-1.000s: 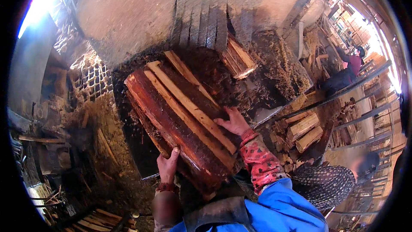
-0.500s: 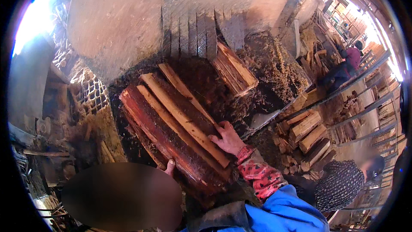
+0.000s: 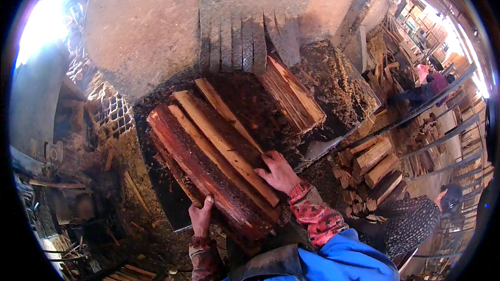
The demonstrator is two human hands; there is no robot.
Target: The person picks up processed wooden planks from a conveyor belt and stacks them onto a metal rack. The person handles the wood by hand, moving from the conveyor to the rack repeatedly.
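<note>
Several long split wood pieces lie side by side in front of me on a dark, debris-strewn table point(image 3: 179, 222). My left hand point(image 3: 200, 217) is closed on the near left edge of a reddish log point(image 3: 208, 161), thumb on top and fingers hidden beneath. At the right side, my right hand point(image 3: 281, 173) grips the row's edge, its thumb by a pale slab point(image 3: 224, 145) and its fingers at the near end of a thin slat point(image 3: 227, 112). Another split log point(image 3: 293, 96) sits farther off, its far end under hanging dark strip flaps point(image 3: 237, 44).
A large tan machine housing point(image 3: 140, 36) rises behind the flaps. Wood shavings point(image 3: 346, 83) heap on the table's right side. Stacked split wood point(image 3: 375, 164) stands at the right. Close by on my right is a person in a dotted head covering point(image 3: 414, 224); another person point(image 3: 429, 88) bends farther back.
The far split log has slid out from the flaps, toward me and rightward. My left hand, mostly covered by a dark blur before, now shows. The distant person has bent lower.
</note>
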